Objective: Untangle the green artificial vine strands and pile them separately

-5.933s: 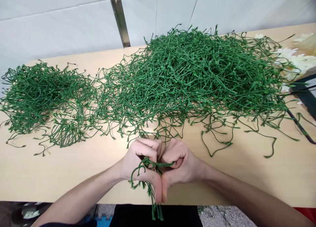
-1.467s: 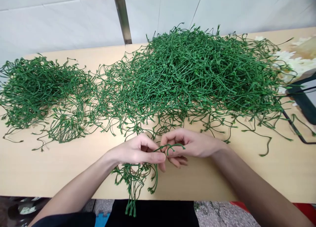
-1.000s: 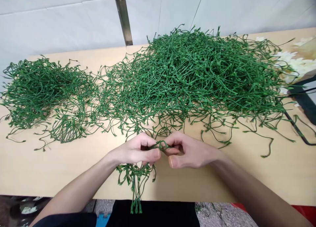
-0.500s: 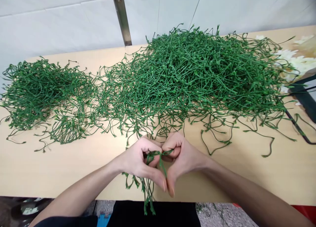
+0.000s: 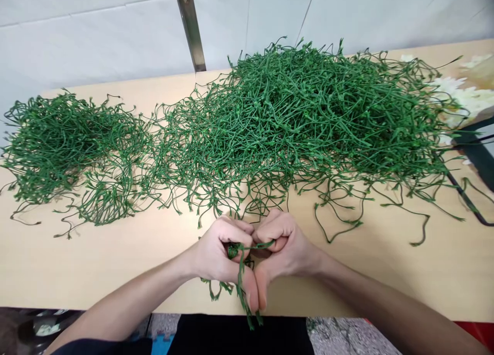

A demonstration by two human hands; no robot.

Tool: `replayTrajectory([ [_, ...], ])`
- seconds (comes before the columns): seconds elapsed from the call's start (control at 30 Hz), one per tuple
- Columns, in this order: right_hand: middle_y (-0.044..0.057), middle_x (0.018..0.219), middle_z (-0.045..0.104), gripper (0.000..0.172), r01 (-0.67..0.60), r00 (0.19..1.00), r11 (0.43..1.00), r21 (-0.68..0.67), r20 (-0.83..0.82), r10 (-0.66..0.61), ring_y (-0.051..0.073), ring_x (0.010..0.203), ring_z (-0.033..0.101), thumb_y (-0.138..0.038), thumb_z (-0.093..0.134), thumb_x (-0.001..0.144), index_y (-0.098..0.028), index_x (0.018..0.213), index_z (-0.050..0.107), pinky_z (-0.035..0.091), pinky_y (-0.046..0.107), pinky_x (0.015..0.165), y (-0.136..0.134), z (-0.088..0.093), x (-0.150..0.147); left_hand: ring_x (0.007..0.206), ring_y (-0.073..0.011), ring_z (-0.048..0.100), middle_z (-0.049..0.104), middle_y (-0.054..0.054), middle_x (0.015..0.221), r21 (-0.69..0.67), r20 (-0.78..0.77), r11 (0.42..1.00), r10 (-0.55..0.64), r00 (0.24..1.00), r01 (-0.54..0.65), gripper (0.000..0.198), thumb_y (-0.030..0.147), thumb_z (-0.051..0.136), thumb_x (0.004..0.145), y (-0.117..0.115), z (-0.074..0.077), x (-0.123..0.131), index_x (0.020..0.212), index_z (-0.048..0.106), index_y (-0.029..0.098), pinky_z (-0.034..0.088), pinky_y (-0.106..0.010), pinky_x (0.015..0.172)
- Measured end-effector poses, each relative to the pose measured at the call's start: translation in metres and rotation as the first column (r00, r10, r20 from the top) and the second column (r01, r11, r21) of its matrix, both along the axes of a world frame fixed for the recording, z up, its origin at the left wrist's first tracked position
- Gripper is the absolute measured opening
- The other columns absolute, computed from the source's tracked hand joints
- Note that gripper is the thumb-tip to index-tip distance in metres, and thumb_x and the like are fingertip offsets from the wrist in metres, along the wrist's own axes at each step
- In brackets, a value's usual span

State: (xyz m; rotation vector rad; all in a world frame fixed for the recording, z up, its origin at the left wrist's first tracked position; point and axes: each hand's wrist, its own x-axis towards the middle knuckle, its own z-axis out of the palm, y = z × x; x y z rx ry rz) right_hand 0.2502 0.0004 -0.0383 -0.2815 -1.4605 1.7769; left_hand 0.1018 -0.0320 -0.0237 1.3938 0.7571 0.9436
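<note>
Near the table's front edge, my left hand (image 5: pixel 224 257) is closed around a small bunch of thin green artificial stems (image 5: pixel 243 283). Their ends hang down past the thumb, and a few loop out below the palm. Touching it on the right, my right hand (image 5: pixel 280 247) has its curled fingers on a stem stretched across from the left hand. Both thumbs point down with their tips together. The curled fingers hide part of the bunch. Just beyond my hands lies a large tangled heap of the same green stems (image 5: pixel 309 108).
A smaller pile of green stems (image 5: pixel 57 139) lies at the left. White artificial flowers (image 5: pixel 469 98) and a dark frame (image 5: pixel 478 154) are at the right end. A metal bracket (image 5: pixel 191 28) stands against the tiled wall (image 5: pixel 116 41) behind the pale wooden table (image 5: pixel 162 283).
The hanging stems have swung right, from below the left palm to over the left thumb. Both hands stay close together in nearly the same place, with slightly shifted fingers.
</note>
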Motion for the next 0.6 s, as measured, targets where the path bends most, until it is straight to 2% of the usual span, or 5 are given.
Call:
replayTrajectory([
  [0.3,-0.01,0.051,0.004,0.08,-0.04,0.994,0.991,0.127,0.105,0.026,0.005,0.048,0.004,-0.072,0.065,0.072,-0.021,0.052,0.007,0.005,0.028,0.041,-0.003,0.003,0.001,0.044,-0.008,0.021,0.022,0.007,0.043,0.081,0.074,0.997,0.004,0.997,-0.01,0.071,0.069,0.069,0.068,-0.005,-0.004,0.003,0.04,0.028,0.018,0.017,-0.029,0.045],
  [0.4,-0.01,0.049,0.005,0.079,-0.039,0.998,0.993,0.113,0.061,0.032,0.005,0.046,0.004,-0.065,0.069,0.075,-0.021,0.051,0.007,0.005,0.029,0.041,-0.007,0.004,0.0,0.046,-0.0094,0.022,0.024,0.006,0.045,0.037,0.076,0.998,-0.047,0.996,0.044,0.068,0.064,0.071,0.07,-0.007,-0.003,0.001,0.041,0.03,0.018,0.018,-0.03,0.048],
  [0.47,-0.009,0.05,0.007,0.078,0.018,1.0,0.996,0.086,-0.025,-0.016,0.006,0.046,0.005,-0.053,0.075,0.075,-0.02,0.052,0.009,0.004,0.029,0.04,-0.007,0.006,0.001,0.048,-0.0104,0.021,0.022,0.005,0.045,0.011,0.082,0.999,-0.046,0.996,0.045,0.068,0.06,0.072,0.073,-0.006,0.001,-0.002,0.041,0.028,0.018,0.017,-0.031,0.049],
  [0.53,-0.008,0.052,0.01,0.075,0.133,0.99,0.987,0.095,-0.067,-0.127,0.006,0.047,0.008,-0.037,0.079,0.076,-0.019,0.053,0.011,0.006,0.029,0.041,0.0,0.011,0.007,0.048,-0.0102,0.017,0.017,0.006,0.044,0.011,0.048,0.997,0.078,0.996,-0.079,0.072,0.055,0.074,0.073,-0.003,0.006,-0.006,0.041,0.022,0.017,0.015,-0.031,0.05],
  [0.6,-0.008,0.054,0.012,0.072,0.254,0.967,0.957,0.142,-0.063,-0.247,0.006,0.046,0.011,-0.024,0.08,0.076,-0.019,0.054,0.012,0.009,0.028,0.043,0.013,0.017,0.017,0.049,-0.0091,0.013,0.014,0.006,0.043,0.028,-0.003,0.964,0.265,0.964,-0.265,0.077,0.048,0.08,0.069,0.004,0.01,-0.012,0.042,0.016,0.016,0.013,-0.031,0.051],
])
